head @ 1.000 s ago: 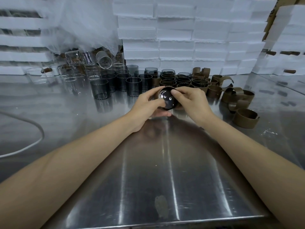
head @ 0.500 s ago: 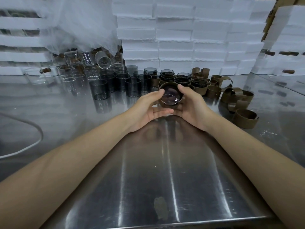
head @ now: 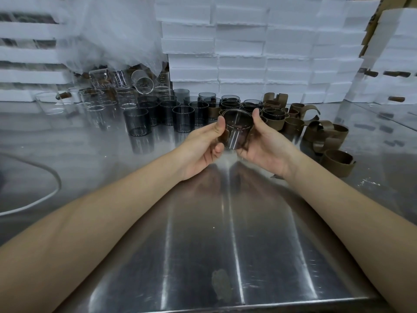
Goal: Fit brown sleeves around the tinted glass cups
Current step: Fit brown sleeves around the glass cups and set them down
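Two hands clasp one tinted glass cup [head: 237,129]: left hand [head: 203,147], right hand [head: 264,143] curled round its sides, above steel table [head: 203,245]. Clear beaker [head: 143,84] markings unreadable.

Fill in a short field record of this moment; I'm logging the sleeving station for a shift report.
held item: tinted glass cup, mouth up, above the steel table
sleeve: brown sleeve seems wrapped around it; fit unclear
left hand: grips the cup's left side
right hand: grips its right side
bare tinted cups: standing left of the hands
sleeved cups: behind the hands
loose sleeves: heaped at right
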`<action>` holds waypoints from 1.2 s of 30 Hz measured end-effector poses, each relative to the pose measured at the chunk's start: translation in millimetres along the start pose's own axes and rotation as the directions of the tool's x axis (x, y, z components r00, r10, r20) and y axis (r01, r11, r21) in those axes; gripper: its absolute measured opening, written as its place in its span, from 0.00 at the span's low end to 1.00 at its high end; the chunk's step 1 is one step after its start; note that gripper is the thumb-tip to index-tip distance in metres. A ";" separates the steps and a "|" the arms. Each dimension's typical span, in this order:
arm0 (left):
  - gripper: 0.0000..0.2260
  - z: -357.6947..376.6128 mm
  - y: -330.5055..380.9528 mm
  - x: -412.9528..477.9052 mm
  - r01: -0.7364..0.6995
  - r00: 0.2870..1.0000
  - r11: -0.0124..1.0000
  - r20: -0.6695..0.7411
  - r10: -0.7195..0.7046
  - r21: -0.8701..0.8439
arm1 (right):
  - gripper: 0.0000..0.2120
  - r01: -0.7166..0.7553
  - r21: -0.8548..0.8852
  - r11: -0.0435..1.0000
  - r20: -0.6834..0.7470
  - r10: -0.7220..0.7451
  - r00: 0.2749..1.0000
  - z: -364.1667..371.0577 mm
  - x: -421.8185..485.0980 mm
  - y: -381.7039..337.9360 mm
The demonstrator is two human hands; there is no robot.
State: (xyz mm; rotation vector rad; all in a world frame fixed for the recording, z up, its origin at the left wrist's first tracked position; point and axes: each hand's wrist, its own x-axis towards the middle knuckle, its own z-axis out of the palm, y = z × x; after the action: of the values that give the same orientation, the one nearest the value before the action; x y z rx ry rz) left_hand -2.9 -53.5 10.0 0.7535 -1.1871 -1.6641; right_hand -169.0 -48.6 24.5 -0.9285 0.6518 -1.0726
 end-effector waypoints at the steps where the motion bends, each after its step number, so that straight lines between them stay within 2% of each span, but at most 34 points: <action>1: 0.23 -1.1 -0.2 0.4 -0.006 1.000 1.000 0.010 0.006 -0.007 | 0.26 0.006 -0.005 1.000 0.001 -0.006 1.000 0.3 0.1 -0.7; 7: 0.21 -3.0 -0.6 1.9 -0.036 0.999 0.999 0.019 0.036 -0.034 | 0.25 0.031 -0.026 0.999 0.007 -0.031 0.999 1.2 0.9 -3.3; 11: 0.18 -0.3 -2.4 0.5 -0.077 0.997 0.996 -0.006 0.077 0.038 | 0.24 0.061 -0.073 0.995 -0.011 -0.062 0.998 0.4 1.5 -0.8; 13: 0.15 1.3 -4.3 0.2 -0.123 0.992 0.988 -0.013 0.124 0.092 | 0.20 0.084 -0.097 0.992 -0.044 -0.088 0.995 -1.6 2.0 -1.0; 15: 0.19 2.2 -7.4 -0.2 -0.180 0.982 0.974 -0.039 0.187 0.140 | 0.17 0.090 -0.085 0.992 -0.074 -0.096 0.993 -4.9 2.0 -2.3; 17: 0.29 1.3 -8.7 -1.3 -0.238 0.959 0.936 -0.087 0.268 0.257 | 0.16 0.075 -0.040 0.996 -0.085 -0.078 0.993 -7.1 1.4 -2.5; 19: 0.36 -1.9 -9.0 -1.4 -0.271 0.941 0.907 -0.111 0.321 0.323 | 0.18 0.050 -0.017 0.999 -0.072 -0.051 0.996 -7.4 0.7 -0.5; 21: 0.38 -4.8 -9.1 -1.0 -0.266 0.941 0.914 -0.124 0.316 0.307 | 0.20 0.025 -0.038 0.999 -0.050 -0.027 0.998 -5.8 0.5 2.7; 24: 0.36 -6.9 -10.7 0.0 -0.289 0.927 0.884 -0.124 0.355 0.369 | 0.27 0.032 -0.111 0.993 -0.058 -0.039 0.998 -2.8 2.5 5.4; 30: 0.31 -5.6 -14.1 2.6 -0.353 0.887 0.746 -0.050 0.459 0.565 | 0.36 0.039 -0.211 0.977 -0.100 -0.061 0.993 -4.4 5.6 8.9; 33: 0.29 -6.0 -14.1 2.7 -0.358 0.886 0.745 -0.049 0.462 0.562 | 0.37 0.049 -0.253 0.966 -0.088 -0.073 0.993 -7.4 7.6 10.9; 36: 0.29 -7.6 -14.3 2.8 -0.346 0.894 0.788 -0.076 0.442 0.510 | 0.34 0.085 -0.332 0.939 -0.045 -0.106 0.993 -12.4 9.5 13.8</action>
State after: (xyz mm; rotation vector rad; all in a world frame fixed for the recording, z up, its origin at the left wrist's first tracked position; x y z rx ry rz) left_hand -2.2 -57.5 -6.0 0.8720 -1.5239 -0.9235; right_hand -169.7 -58.8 6.4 -1.2299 0.8632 -1.1011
